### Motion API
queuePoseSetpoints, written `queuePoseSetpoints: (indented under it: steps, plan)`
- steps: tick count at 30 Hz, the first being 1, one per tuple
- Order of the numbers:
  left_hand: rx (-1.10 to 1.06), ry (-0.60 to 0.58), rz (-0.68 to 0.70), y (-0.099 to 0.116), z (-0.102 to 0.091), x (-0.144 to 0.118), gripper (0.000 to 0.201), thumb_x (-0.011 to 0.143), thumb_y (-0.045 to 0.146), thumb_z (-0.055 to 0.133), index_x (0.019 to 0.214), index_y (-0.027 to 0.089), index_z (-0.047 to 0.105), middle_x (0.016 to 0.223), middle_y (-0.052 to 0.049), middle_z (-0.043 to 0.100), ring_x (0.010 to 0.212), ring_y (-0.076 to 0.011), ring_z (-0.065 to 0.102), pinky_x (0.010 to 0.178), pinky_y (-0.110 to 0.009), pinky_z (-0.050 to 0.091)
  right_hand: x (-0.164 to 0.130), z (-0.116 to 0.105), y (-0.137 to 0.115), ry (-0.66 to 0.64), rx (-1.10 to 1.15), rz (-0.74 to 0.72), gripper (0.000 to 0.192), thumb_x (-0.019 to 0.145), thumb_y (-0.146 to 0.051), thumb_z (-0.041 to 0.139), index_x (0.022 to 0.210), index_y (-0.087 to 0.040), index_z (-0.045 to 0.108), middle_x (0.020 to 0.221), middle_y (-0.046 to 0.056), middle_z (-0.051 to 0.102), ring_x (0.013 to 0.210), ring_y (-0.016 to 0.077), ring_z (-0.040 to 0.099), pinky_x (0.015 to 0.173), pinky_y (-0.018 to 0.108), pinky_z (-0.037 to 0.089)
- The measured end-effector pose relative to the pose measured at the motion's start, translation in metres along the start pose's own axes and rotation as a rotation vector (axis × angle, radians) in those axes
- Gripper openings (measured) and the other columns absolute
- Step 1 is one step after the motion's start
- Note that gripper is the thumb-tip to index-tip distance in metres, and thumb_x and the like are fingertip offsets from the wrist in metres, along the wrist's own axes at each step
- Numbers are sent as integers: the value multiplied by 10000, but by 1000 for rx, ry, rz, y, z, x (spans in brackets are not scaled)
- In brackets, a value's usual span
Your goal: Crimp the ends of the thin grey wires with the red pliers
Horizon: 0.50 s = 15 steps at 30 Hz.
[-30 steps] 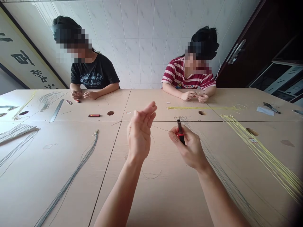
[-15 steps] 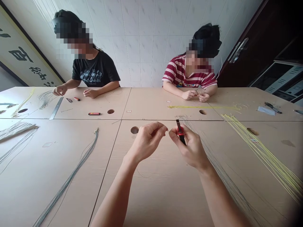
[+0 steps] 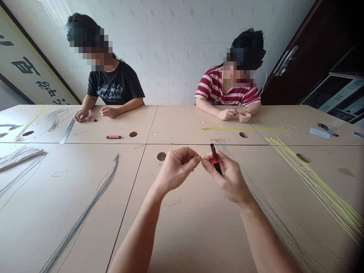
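In the head view my left hand (image 3: 180, 167) is closed in a pinch, thumb against forefinger. What lies between its fingertips is too small to make out. A thin thread curves below that hand, over the table. My right hand (image 3: 223, 172) is wrapped round a slim red-and-black tool (image 3: 215, 161), which stands tilted with its black end up; its kind is not clear. The thumb and fingertip of the right hand almost meet the left fingertips. Beyond the right hand, a bundle of grey cords (image 3: 256, 185) with small metal ends runs toward the front right.
A bundle of grey-blue cords (image 3: 96, 197) lies to the left, yellow cords (image 3: 309, 178) to the right. Two people sit across the table (image 3: 199, 235), their hands over small items. Round holes, a metal ruler (image 3: 67, 131) and a red-and-black stick (image 3: 113, 137) are farther off.
My fingertips have come closer together, and the tool in my right hand has tilted slightly. The hand of the person at left has moved right, to the small items by the ruler.
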State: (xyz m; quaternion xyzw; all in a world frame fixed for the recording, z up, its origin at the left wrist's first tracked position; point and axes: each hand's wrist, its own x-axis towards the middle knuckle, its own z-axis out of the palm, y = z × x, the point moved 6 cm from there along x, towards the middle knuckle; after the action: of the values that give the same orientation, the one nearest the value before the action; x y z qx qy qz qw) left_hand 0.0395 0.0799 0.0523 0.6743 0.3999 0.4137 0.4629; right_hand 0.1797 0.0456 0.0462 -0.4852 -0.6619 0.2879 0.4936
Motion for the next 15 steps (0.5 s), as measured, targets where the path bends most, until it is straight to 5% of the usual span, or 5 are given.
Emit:
queuePoseSetpoints:
  steps: [7,15]
  plan:
    - [-57,12,-22,0,-5,-2,205,851,310,612,721,155,575,572,42,488,490,-45,349,437,-180,280,0,-3,6,55,39,53,159,904,-362,602,950,-213,631,854,16,633,756,139,566,680,242,447]
    - [-70,5,-14,0,-1,-1,226,852,325,617,711,160,554,566,46,482,481,-46,337,424,-183,259,0,-1,-2,39,8,7,158,917,-334,569,828,-204,576,740,-13,568,686,120,513,660,234,422]
